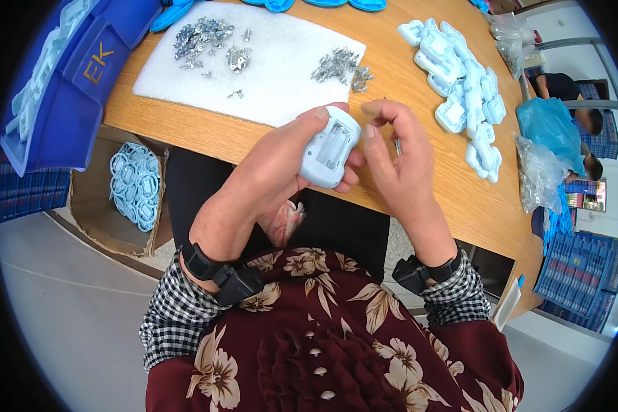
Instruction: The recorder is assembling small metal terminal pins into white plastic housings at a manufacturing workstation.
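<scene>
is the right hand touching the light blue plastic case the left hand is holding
Touching. The head view shows the right hand with its thumb tip pressed against the edge of the light blue plastic case, which the left hand grips.

Two hands are showing, one pale blue plastic casing [329, 147], one white foam mat [268, 55], three heaps of small metal clips [202, 36], one cardboard box [99, 199].

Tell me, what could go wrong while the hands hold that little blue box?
The left hand holds the light blue plastic case out past the table edge, so a slip could drop it to the floor. The right hand seems to pinch a tiny metal piece; it could easily fall and get lost.
</scene>
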Demonstrator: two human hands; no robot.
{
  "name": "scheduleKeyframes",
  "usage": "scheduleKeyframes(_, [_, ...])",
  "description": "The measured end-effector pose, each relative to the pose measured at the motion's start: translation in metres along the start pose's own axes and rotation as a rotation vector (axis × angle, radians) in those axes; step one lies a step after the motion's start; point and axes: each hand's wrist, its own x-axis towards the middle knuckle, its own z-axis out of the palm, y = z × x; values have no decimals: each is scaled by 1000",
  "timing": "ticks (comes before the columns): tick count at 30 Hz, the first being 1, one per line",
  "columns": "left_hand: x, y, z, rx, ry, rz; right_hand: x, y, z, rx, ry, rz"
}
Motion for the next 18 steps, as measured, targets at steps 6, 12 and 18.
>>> scheduleKeyframes(6, [-7, 2, -1, 285, 29, 68, 6, 2, -9, 693, -285, 558])
scheduleKeyframes(12, [-14, 4, -3, 847, 125, 269, 3, -2, -12, 613, -291, 555])
scheduleKeyframes(18, [-18, 13, 11, 1229, 125, 273, -1, -7, -16, 637, -320, 518])
